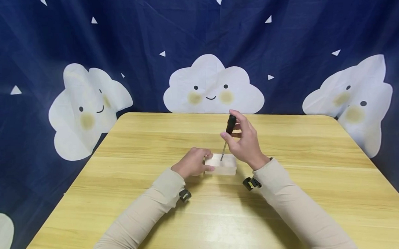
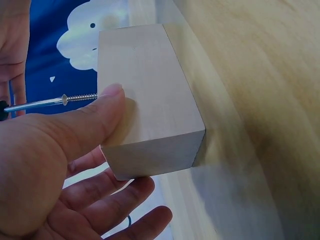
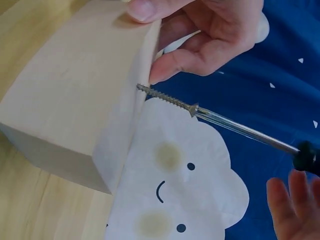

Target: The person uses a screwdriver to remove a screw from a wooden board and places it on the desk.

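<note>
A pale wooden block (image 1: 225,169) lies on the table, its left end gripped between the thumb and fingers of my left hand (image 1: 193,162). From the block's top face a screw (image 3: 167,98) stands up, most of its thread showing. My right hand (image 1: 247,143) holds a screwdriver (image 1: 231,124) by its black handle, the thumb low on one side and the fingers round the other. The metal shaft (image 2: 37,104) meets the screw head in both wrist views. Screwdriver and screw lean slightly in the head view.
The wooden table (image 1: 123,211) extends around both arms, its far edge close to a dark blue curtain (image 1: 143,27) with white clouds and small triangles. Each wrist wears a small black camera (image 1: 184,195) under a beige sleeve (image 1: 143,210).
</note>
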Motion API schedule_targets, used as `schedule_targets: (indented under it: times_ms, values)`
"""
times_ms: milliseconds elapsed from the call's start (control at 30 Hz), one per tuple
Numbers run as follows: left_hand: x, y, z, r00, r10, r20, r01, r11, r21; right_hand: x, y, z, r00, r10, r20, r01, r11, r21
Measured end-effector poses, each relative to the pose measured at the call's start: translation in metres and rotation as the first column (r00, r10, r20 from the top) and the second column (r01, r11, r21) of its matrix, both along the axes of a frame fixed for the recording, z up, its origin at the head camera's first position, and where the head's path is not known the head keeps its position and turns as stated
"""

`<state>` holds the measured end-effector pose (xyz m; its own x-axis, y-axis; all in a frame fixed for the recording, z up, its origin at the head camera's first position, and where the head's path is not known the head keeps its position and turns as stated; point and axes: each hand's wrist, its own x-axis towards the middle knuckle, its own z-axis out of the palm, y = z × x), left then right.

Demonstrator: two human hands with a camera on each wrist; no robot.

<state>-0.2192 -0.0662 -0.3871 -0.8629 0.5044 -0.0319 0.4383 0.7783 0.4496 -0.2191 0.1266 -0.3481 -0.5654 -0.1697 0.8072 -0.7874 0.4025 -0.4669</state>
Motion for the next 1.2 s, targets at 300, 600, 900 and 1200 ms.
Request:
schedule_targets:
  times_ms: [300, 600, 900, 1200]
  values:
    - [0.0003, -0.0005, 0.0003, 1.0, 0.005, 0.007, -0.005, 1.0, -0.006, -0.0014, -0.0014, -0.0009, 0.998, -0.064, -0.029, 0.063, 0.998, -0.018]
    - [-0.0015, 0.0002, 0.0007, 1.0, 0.017, 0.021, -0.016, 1.0, -0.014, -0.0021, -0.0011, -0.0009, 0.999, 0.032, 0.009, -0.032, 0.999, -0.025]
    - [-0.002, 0.0006, 0.0014, 1.0, 0.013, 0.027, -0.013, 1.0, -0.01, -0.0008, 0.0008, 0.0008, 0.999, 0.053, 0.014, -0.052, 0.998, -0.036]
    - [-0.001, 0.0, 0.0017, 0.999, 0.017, 0.033, -0.016, 1.0, -0.004, -0.0014, 0.0017, 0.0028, 0.999, 0.037, 0.015, -0.036, 0.999, -0.027]
